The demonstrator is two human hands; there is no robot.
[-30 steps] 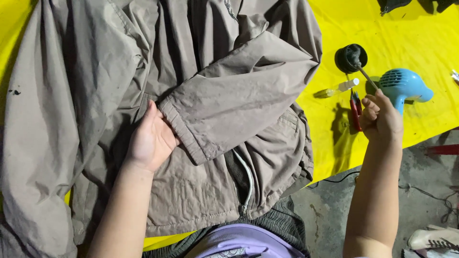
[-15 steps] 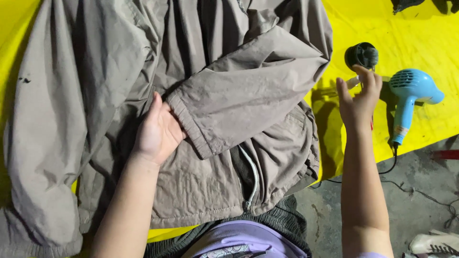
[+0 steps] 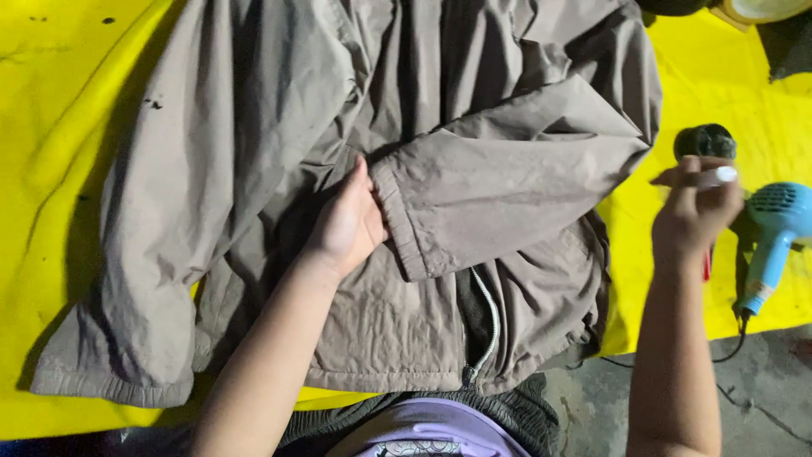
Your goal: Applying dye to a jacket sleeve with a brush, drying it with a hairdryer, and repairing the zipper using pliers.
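Spread flat over a yellow sheet [image 3: 59, 127]: a grey-brown jacket [image 3: 254, 152], front up, zipper [image 3: 488, 317] running down near the hem at the lower middle. Folded across the jacket's chest: one sleeve [image 3: 516, 186], its elastic cuff [image 3: 397, 220] ending near the jacket's centre.

Resting on the jacket just left of that cuff: the left hand [image 3: 345, 227], palm down, fingers [image 3: 359, 182] straight and close together, thumb side against the cuff edge. Flat and open, pressing cloth, closed around nothing.

Raised off the jacket's right edge, over the yellow sheet: the right hand [image 3: 695, 216], seen from the back. Fingers curled around a small slim item with a white tip [image 3: 726, 174] poking out at the top; a strip of red [image 3: 706, 267] showing below the palm. Kind of item too hidden to tell.

Just beyond the right hand, further from the jacket: a round black object [image 3: 705, 140]. Right of that hand, lying on the sheet: a light-blue hair dryer [image 3: 774, 224], handle pointing down toward a dark cord [image 3: 734, 347] trailing onto grey floor [image 3: 761, 406].

Below the jacket's hem: a lilac garment [image 3: 423, 432] on the person's lap.
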